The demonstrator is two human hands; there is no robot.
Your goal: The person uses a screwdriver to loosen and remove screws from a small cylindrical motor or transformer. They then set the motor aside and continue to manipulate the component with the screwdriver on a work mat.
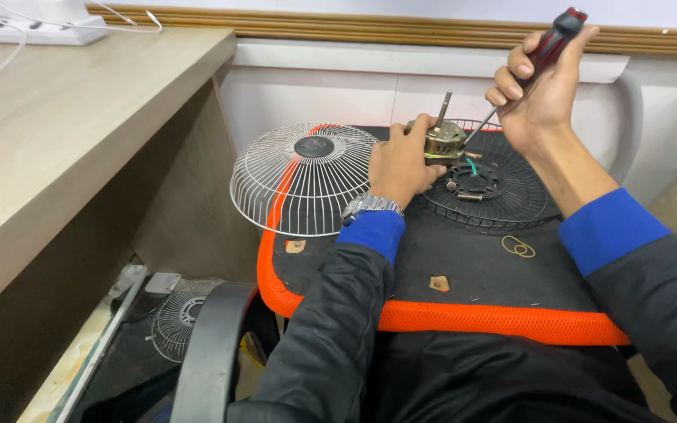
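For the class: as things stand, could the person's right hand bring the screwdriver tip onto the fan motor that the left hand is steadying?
Probably yes. The right hand grips the screwdriver, its shaft already angled down to the motor, which the left hand grips from the other side; nothing lies between them.

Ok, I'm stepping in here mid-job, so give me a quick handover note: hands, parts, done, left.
Left hand grips the brass-coloured fan motor on the black rear grille.
Right hand holds the red-and-black screwdriver, tip at the motor.
White wire front guard lies detached on the orange-edged black seat.
Done: guard off.
Left: motor remains on the grille; loose small parts on the seat.
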